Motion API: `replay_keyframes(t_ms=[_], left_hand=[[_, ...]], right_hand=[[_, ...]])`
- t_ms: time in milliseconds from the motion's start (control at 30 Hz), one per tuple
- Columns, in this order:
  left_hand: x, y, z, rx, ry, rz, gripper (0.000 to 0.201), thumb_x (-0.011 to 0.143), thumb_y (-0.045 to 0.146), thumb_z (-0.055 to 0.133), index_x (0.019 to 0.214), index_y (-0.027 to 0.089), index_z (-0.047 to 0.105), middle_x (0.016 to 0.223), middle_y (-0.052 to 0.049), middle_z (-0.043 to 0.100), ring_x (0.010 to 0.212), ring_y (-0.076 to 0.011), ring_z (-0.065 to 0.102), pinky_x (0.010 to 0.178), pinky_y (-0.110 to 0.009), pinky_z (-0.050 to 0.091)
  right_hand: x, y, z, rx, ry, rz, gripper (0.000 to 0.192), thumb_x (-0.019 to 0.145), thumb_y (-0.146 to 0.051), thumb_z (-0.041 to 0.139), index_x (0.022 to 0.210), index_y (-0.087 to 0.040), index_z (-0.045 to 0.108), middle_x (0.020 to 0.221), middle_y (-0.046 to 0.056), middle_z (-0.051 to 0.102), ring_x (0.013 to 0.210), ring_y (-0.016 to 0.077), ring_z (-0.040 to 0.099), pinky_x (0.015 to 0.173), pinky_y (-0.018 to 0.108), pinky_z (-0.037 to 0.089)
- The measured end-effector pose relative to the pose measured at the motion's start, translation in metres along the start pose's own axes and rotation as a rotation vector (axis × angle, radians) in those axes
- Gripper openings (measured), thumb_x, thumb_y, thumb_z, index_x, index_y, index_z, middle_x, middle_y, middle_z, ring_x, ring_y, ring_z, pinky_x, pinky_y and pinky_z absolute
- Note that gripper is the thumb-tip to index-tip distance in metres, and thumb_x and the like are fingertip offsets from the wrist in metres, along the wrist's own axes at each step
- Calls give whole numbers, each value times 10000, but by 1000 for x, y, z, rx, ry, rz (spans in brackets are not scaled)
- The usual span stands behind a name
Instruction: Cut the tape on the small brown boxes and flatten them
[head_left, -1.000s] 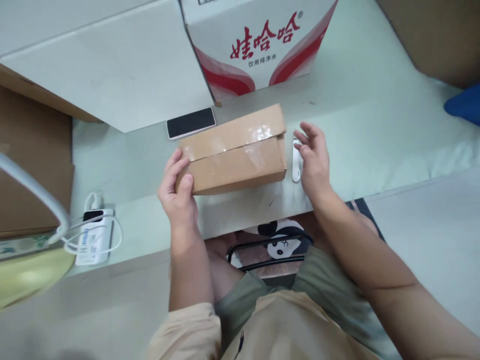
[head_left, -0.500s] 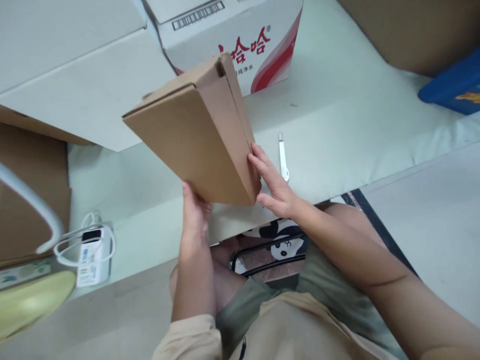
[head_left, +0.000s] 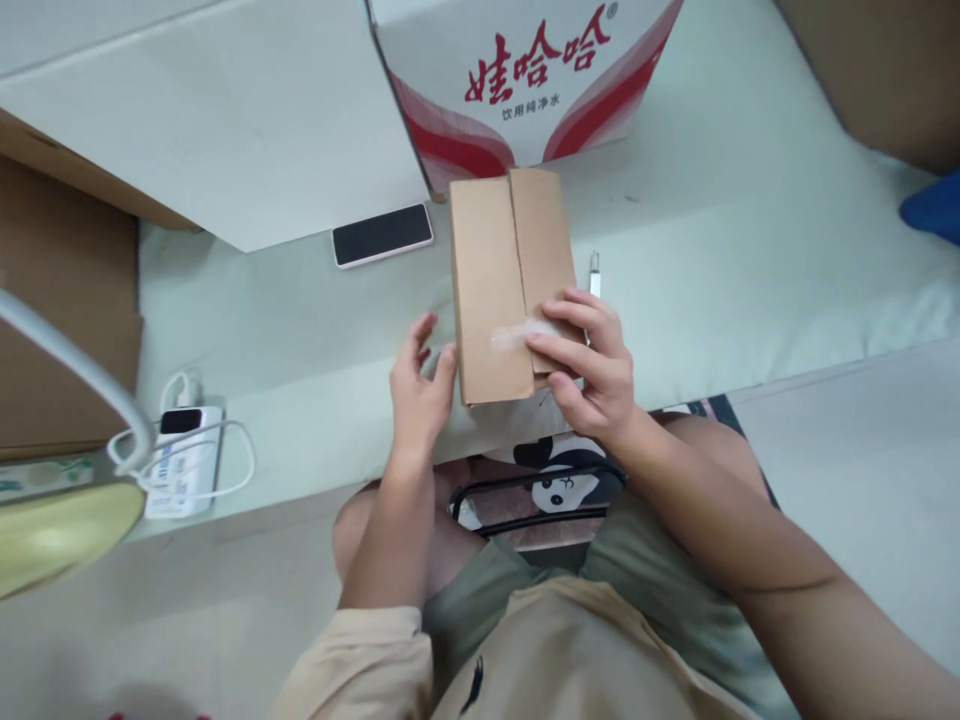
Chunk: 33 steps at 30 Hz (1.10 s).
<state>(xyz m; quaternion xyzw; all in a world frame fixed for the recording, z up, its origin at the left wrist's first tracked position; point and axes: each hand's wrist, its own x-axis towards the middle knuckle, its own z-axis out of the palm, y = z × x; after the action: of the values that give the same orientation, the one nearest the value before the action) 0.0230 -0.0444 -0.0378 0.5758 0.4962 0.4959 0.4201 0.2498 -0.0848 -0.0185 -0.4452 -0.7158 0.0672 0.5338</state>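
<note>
small brown cardboard box (head_left: 504,285) now lies flat on the pale green table (head_left: 712,270), long side pointing away from the person, seam flaps and a strip of clear tape (head_left: 521,335) facing up. half a second ago it was tipped up in the air; a second ago it lay sideways. so it's been turned and set down. right hand (head_left: 592,370) rests on the near right corner, fingers spread flat over the tape. left hand (head_left: 420,385) touches the left edge, fingers loosely open, gripping nothing. white utility knife (head_left: 594,272) lies just right of the box, mostly hidden. black phone (head_left: 382,235) to the left, white-red printed carton (head_left: 525,80) behind.
</note>
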Motion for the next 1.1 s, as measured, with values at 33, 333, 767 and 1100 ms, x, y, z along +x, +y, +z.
replay_keyframes(t_ms=[33,333,767,1100], left_hand=[[0,5,0,15,14,144,651,851,727,640,1338,296,649,1471,-111,623,1446,-330,535,1201,-529,441],[5,21,13,282,-25,571,615,809,841,525,1023,289,689,1168,-49,680,1232,-303,649,1306,-643,226],[3,23,16,246,-35,648,494,865,719,565,1110,300,659,1207,-43,656,1229,-286,648,1308,-647,234],[-9,28,34,345,10,817,375,968,494,549,1247,245,574,1275,-83,627,1249,-259,638,1259,-605,361]], right_hand=[[1,1,1,15,-31,-5,417,920,-458,525,1293,-406,702,1397,25,643,1384,345,536,1181,636,430],[12,13,-10,-114,70,133,343,996,-415,425,1136,-264,700,1100,95,688,1101,273,663,974,497,571],[24,42,-32,-226,-249,844,388,830,-265,467,1124,-223,717,709,46,683,678,235,642,685,416,548],[16,-23,-41,100,247,89,157,896,-346,690,969,-265,578,707,-43,502,567,103,470,532,259,402]])
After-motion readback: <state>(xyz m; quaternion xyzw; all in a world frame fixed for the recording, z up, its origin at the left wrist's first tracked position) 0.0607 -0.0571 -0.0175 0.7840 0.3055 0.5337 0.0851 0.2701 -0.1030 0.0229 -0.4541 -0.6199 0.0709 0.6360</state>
